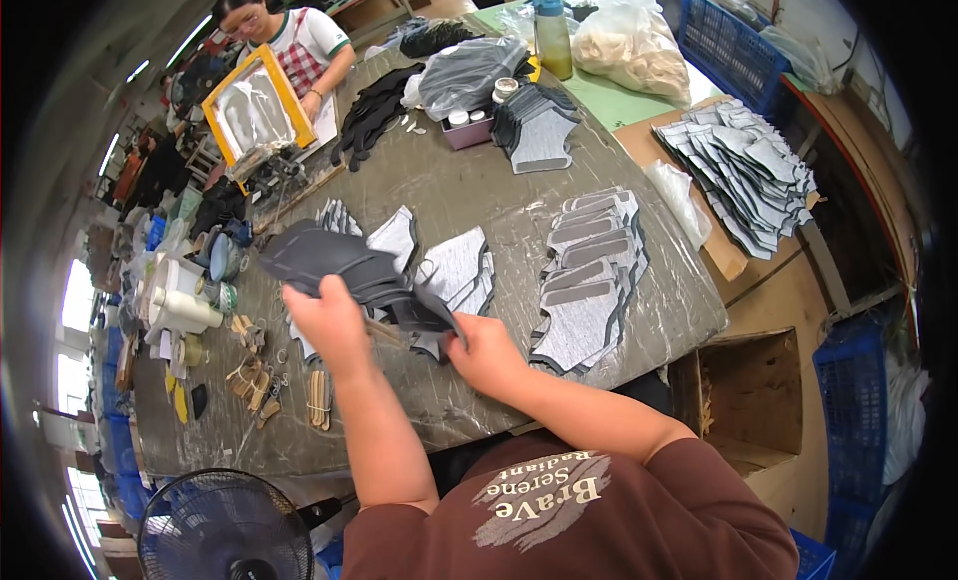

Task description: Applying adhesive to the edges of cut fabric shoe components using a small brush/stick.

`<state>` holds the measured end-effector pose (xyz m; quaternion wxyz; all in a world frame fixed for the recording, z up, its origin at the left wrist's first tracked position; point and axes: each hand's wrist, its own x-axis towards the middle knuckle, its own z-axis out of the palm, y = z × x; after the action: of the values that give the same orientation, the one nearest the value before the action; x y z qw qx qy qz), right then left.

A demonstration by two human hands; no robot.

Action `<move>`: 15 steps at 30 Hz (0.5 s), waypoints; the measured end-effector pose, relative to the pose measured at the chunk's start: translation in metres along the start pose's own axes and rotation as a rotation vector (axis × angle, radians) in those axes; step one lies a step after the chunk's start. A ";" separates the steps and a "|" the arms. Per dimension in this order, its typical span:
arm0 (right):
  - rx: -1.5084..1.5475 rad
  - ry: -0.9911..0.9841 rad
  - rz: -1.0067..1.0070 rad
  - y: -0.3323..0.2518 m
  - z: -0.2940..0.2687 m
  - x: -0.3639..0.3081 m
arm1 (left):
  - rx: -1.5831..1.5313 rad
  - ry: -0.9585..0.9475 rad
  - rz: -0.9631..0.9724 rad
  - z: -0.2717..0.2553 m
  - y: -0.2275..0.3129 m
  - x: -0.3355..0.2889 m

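Note:
My left hand point(329, 325) grips a fanned stack of dark grey fabric cut pieces point(344, 266) from below, holding it up over the grey worktable point(479, 196). My right hand point(489, 355) pinches the lower right end of the same stack between thumb and fingers. Under the stack, light grey cut pieces point(454, 271) lie spread on the table. To the right lies an overlapping column of grey pieces with darker strips point(589, 276).
Across the table a person point(299, 41) holds a yellow-framed screen point(257, 106). A pile of grey pieces point(743, 171) lies at right, a bottle point(552, 33) and plastic bags point(629, 41) at the back, glue bottles and clips point(249, 365) at left, a fan point(225, 530) below.

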<state>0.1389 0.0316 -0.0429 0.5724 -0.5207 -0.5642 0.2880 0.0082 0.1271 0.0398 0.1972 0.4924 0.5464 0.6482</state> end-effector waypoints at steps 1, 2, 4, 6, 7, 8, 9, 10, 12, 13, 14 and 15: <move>-0.002 -0.004 0.000 0.000 -0.007 -0.003 | 0.000 0.003 -0.003 -0.009 0.008 0.004; 0.053 -0.141 0.346 -0.007 -0.018 -0.007 | 0.148 -0.069 0.044 -0.023 0.023 0.006; 0.104 -0.278 0.694 -0.008 -0.032 -0.015 | 0.519 -0.148 0.147 -0.036 0.051 0.000; 0.003 -0.338 0.661 0.000 -0.041 -0.020 | 0.748 -0.337 0.256 -0.035 0.055 -0.020; -0.049 -0.362 0.648 0.004 -0.047 -0.023 | 0.968 -0.529 0.377 -0.031 0.054 -0.032; -0.092 -0.402 0.622 0.005 -0.049 -0.024 | 1.003 -0.669 0.307 -0.030 0.055 -0.048; -0.097 -0.392 0.636 0.009 -0.053 -0.026 | 1.019 -0.828 0.239 -0.022 0.047 -0.066; -0.140 -0.341 0.527 0.005 -0.054 -0.028 | 1.004 -0.912 0.177 -0.024 0.043 -0.083; -0.239 -0.306 0.407 -0.001 -0.066 -0.030 | 0.810 -1.044 0.142 -0.023 0.020 -0.111; -0.206 -0.220 0.257 0.001 -0.071 -0.036 | 0.640 -1.074 0.169 -0.025 0.008 -0.120; -0.219 -0.197 0.225 -0.003 -0.082 -0.037 | 0.577 -1.109 0.275 -0.030 -0.005 -0.125; -0.226 -0.181 0.195 -0.011 -0.095 -0.036 | 0.574 -1.115 0.267 -0.034 -0.007 -0.122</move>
<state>0.2190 -0.0308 -0.0281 0.4265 -0.6059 -0.5891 0.3224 0.0308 0.0150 -0.0152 0.2296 0.8525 0.4476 0.1418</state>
